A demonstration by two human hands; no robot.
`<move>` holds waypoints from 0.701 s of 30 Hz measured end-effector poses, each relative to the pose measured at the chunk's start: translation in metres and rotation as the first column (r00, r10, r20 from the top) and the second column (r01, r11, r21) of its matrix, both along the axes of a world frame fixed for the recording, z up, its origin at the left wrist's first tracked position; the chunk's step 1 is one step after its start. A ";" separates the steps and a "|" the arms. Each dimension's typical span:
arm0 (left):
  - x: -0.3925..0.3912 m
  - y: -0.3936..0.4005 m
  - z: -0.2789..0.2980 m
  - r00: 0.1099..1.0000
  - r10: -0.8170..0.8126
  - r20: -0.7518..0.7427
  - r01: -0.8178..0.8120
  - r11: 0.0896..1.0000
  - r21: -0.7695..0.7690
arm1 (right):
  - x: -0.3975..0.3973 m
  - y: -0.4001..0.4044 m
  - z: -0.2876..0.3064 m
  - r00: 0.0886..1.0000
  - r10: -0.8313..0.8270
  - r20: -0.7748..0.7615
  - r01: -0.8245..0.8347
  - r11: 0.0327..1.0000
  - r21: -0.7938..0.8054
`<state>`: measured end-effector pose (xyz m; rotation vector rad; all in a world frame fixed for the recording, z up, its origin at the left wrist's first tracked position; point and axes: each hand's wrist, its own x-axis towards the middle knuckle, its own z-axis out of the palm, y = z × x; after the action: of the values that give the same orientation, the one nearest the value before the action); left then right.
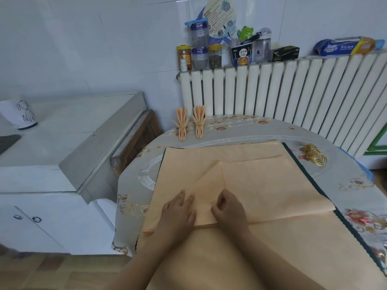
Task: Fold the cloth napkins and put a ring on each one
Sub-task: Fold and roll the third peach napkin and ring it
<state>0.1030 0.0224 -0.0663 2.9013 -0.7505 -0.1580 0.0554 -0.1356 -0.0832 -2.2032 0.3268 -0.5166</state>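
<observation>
Napkin (240,185) fold lies under both hands — left fingers (184,198) flat, right fingers (219,204) pinching it.

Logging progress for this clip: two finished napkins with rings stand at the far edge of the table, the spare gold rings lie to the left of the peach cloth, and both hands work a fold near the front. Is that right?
Not quite. The spare gold rings lie to the right of the peach cloth, not the left, as the head view shows. The rest holds: two ringed napkins stand at the far edge, and the left hand and right hand work a fold near the front.
</observation>
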 end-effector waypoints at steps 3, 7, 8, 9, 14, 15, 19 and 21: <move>-0.002 0.000 -0.004 1.000 0.003 0.020 -0.003 1.000 0.006 | 0.000 0.001 -0.001 1.000 0.015 -0.010 -0.016 1.000 -0.025; -0.001 0.002 -0.008 1.000 0.012 -0.007 -0.011 1.000 0.016 | 0.001 0.001 -0.001 0.999 0.038 -0.027 -0.039 0.998 -0.052; -0.001 0.002 -0.009 1.000 0.010 -0.017 -0.010 1.000 0.024 | 0.001 0.002 -0.002 0.998 0.044 -0.036 -0.047 0.997 -0.062; -0.001 0.003 -0.010 1.000 0.005 -0.022 -0.005 0.999 0.032 | 0.002 0.002 -0.002 0.997 0.050 -0.051 -0.054 0.996 -0.074; -0.002 0.001 -0.010 0.999 -0.003 -0.032 0.005 0.998 0.063 | -0.001 0.005 -0.001 0.996 0.072 -0.042 -0.081 0.964 -0.252; -0.003 0.000 -0.011 0.999 -0.003 -0.038 0.005 0.998 0.064 | -0.002 0.006 -0.002 0.999 0.049 -0.009 -0.049 0.934 -0.354; -0.001 0.003 -0.009 0.998 -0.007 -0.056 0.011 0.997 0.074 | -0.004 0.006 -0.001 0.993 -0.113 -0.045 0.060 0.780 -0.623; 0.000 0.003 -0.009 0.997 -0.004 -0.071 0.010 0.997 0.080 | -0.010 -0.004 -0.004 0.989 -0.145 -0.007 0.105 0.749 -0.654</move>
<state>0.1030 0.0253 -0.0748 2.9508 -0.7593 -0.2973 0.0450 -0.1396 -0.0872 -2.9001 0.3641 -0.7246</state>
